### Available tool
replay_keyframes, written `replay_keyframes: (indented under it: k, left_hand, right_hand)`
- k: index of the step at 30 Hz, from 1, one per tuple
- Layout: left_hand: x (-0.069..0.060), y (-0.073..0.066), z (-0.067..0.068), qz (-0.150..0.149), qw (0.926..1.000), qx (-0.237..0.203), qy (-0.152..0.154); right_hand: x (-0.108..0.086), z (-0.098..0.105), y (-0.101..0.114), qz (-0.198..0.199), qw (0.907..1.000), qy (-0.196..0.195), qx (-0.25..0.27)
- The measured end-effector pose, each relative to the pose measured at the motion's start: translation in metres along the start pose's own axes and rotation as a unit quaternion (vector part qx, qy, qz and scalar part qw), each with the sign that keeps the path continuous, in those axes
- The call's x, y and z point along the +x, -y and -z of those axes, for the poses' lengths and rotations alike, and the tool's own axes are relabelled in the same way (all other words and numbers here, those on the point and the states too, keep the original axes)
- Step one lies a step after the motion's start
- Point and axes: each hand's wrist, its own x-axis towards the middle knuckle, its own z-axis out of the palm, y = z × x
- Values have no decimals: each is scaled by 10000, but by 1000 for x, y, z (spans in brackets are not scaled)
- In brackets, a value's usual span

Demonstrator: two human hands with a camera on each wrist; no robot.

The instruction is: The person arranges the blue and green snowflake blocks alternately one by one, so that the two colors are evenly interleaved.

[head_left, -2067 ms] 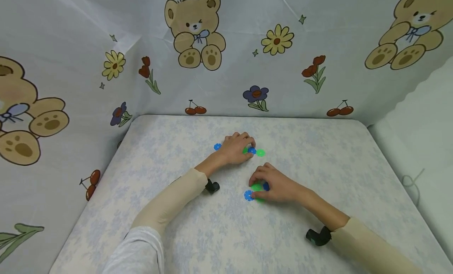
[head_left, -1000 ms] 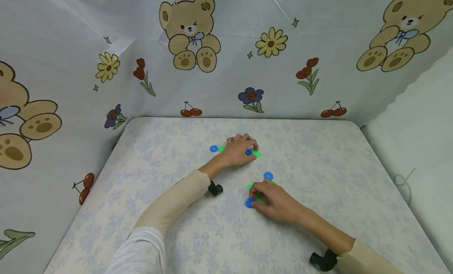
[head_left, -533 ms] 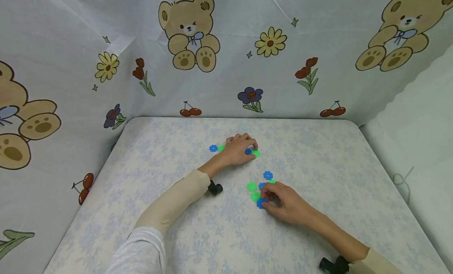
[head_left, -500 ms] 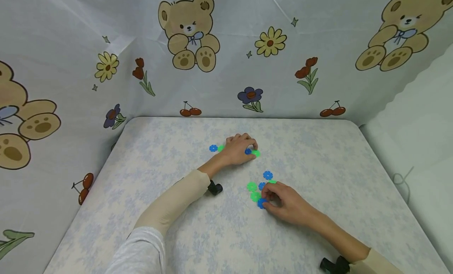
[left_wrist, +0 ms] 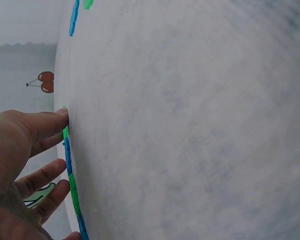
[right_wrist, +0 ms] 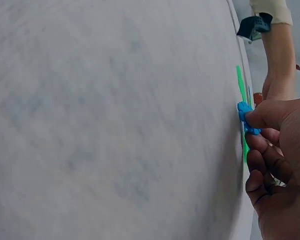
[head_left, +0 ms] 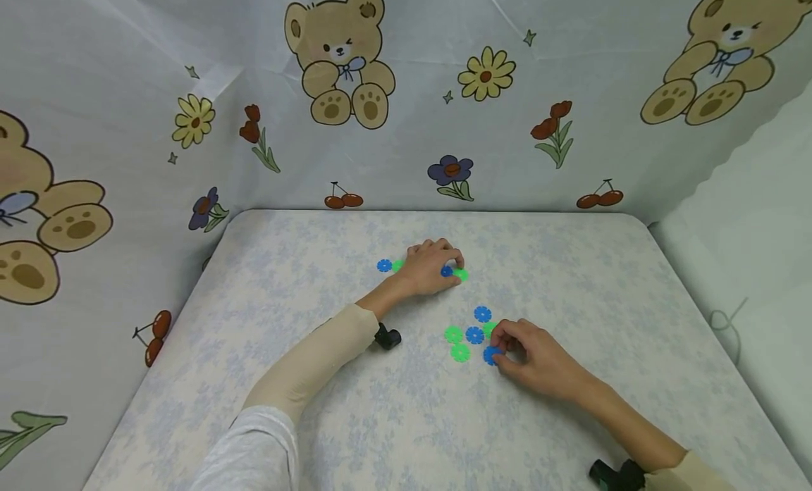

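Note:
Between thumb and fingertips, my right hand pinches a blue snowflake disc, seen tilted in the right wrist view. Loose discs lie left of it: a green snowflake disc and another green one above, a blue disc, a second blue disc, and a green disc partly behind my fingers. Farther back, my left hand rests over a row of alternating discs. A blue disc ends that row at left, a green disc at right; my palm covers its middle.
The table has a pale blue-patterned cover. Behind it hangs a cloth printed with bears and flowers. A thin cord lies on the white surface at right. Each wrist wears a black camera.
My right hand has slid rightward with the blue disc, uncovering several discs at its left. My left hand shifted slightly right along the row earlier, then stayed still.

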Motion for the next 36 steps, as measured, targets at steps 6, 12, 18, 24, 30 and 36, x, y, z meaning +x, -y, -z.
replay_keyframes:
  k: [6,12,18,24,30,36]
  left_hand:
    - [-1,-1,1,22,10000,1,20]
    - [-3,-2,1,3,10000,-59,7]
    - [-1,-2,1,7,10000,6,3]
    - [-1,-3,2,-10,10000,13,-27]
    - [-3,-4,3,15,10000,20,-14]
    - [-4,-5,2,49,10000,4,-6]
  right_hand:
    - [0,10,-12,-227,9995,-164,-136]
    - [3,19,-24,-373,9986,-311,-200]
    - [9,25,-32,-360,9981,-356,-358]
    - [18,28,-35,-320,9974,-389,-521]
    - [28,29,-36,-219,9980,-336,-491]
    - [39,29,-38,-4,9974,-368,-620]
